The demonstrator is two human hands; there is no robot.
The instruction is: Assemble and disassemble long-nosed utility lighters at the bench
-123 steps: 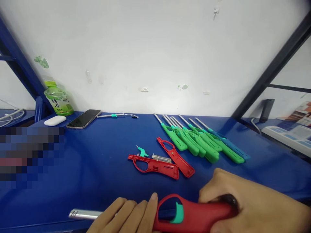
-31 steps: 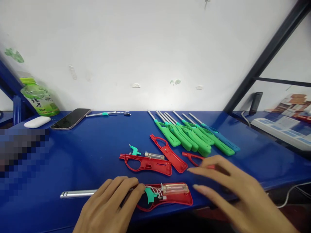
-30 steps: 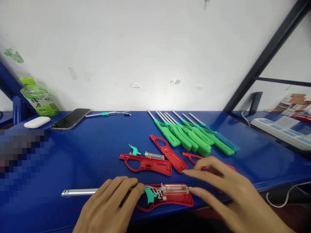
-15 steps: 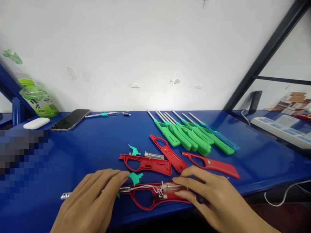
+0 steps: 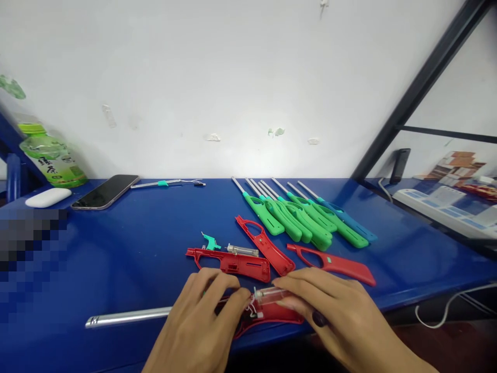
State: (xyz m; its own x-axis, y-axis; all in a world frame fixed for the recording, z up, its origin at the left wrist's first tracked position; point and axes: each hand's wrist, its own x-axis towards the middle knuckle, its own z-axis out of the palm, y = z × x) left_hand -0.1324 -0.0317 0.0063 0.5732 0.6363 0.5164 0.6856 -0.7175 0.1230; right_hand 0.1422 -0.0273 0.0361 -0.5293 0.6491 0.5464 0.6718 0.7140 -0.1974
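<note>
A red casing half (image 5: 267,315) lies at the table's front edge, with white wires and a black part inside it. My left hand (image 5: 205,316) covers its left end, thumb and forefinger pinched near the wires; what sits between the fingertips is hidden. From beneath that hand a silver metal tube (image 5: 128,317) sticks out to the left. My right hand (image 5: 330,305) holds a clear cylinder (image 5: 269,295) between thumb and fingers over the casing's right part. Just behind lie another red casing half (image 5: 248,265), a second clear cylinder (image 5: 243,250) and a teal piece (image 5: 210,242).
Several green lighters (image 5: 298,217) and a blue one (image 5: 359,228) lie behind to the right, near two more red casings. A phone (image 5: 106,191), a white oval case (image 5: 48,197), a bottle (image 5: 54,160) and a wired tube (image 5: 155,184) rest along the back left.
My left hand has moved right, from the tube to the wires, uncovering more of the tube. The teal piece beside its fingertips is now hidden. My right hand stays on the cylinder. The view has shifted slightly.
</note>
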